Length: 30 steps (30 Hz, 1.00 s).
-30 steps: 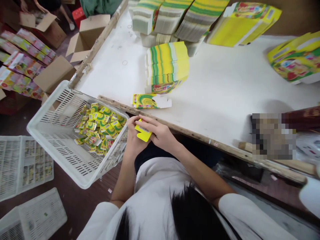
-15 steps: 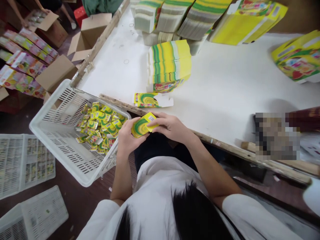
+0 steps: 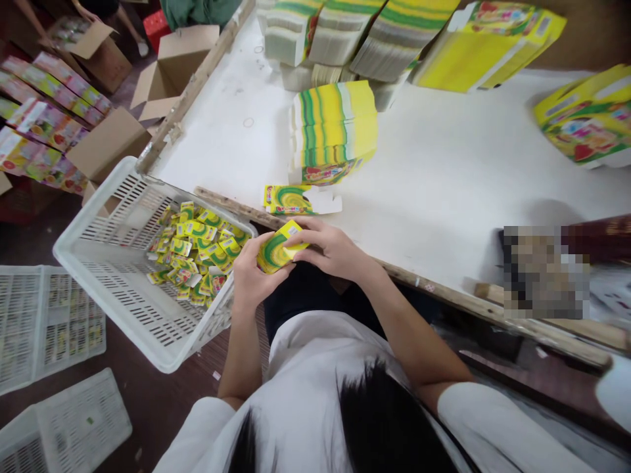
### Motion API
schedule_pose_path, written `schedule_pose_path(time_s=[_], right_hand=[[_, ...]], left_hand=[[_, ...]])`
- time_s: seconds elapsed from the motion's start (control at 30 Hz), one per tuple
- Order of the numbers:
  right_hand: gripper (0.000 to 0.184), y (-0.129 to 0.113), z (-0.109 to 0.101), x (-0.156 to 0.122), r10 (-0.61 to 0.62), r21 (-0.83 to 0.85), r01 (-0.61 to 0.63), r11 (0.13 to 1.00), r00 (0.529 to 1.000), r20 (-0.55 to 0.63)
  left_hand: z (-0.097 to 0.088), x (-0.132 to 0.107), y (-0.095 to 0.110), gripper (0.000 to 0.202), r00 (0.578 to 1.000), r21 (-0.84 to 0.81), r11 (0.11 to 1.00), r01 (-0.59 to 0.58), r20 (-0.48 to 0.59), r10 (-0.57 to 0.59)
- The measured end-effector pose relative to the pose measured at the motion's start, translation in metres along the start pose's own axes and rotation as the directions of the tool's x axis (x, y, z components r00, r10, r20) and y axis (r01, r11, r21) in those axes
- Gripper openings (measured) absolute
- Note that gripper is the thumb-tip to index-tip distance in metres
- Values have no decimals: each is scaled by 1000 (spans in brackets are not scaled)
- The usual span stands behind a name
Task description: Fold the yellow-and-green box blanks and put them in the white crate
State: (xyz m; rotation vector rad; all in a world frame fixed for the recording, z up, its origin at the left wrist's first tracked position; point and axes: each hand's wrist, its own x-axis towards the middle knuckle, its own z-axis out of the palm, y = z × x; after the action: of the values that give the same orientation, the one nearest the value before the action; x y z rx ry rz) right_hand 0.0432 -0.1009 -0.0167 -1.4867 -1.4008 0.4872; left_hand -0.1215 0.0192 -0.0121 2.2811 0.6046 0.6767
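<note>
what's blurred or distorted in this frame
Head view: a pixelated patch masks something on the white table at the picture's right; the wide-angle lens stretches the corners; light is soft and even, without glare; the small yellow-green box in the left hand and right hand is sharp.

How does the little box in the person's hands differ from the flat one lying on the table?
The small box is folded into shape; the flat carton lies unfolded, white flap spread. The small box is gripped by the left hand and right hand; the flat carton rests untouched on the table. Both bear the yellow-green swirl print.
</note>
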Motion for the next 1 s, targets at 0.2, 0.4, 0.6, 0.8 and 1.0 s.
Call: schedule_pose_path(time_s=[0.2, 0.4, 0.6, 0.8, 1.0], right_hand=[[58, -4, 22, 10, 62, 75, -53, 996, 990, -124], [50, 31, 4, 37, 378, -170, -436, 883, 878, -293], [37, 47, 3, 47, 314, -241, -407, 881, 885, -344], [51, 31, 5, 41, 295, -153, -383, 911, 865, -405], [64, -2, 29, 15, 230, 118, -213, 970, 959, -167]], left_hand=[[-7, 3, -12, 57, 995, 58, 996, 70, -80, -66], [-42, -3, -52, 89, 814, 223, 901, 372, -545, -201], [-20, -4, -54, 56, 864, -175, 919, 353, -315, -392], [19, -4, -27, 52, 868, -614, 687, 388, -7, -497], [43, -3, -8, 50, 847, -941, 274, 198, 24, -531]])
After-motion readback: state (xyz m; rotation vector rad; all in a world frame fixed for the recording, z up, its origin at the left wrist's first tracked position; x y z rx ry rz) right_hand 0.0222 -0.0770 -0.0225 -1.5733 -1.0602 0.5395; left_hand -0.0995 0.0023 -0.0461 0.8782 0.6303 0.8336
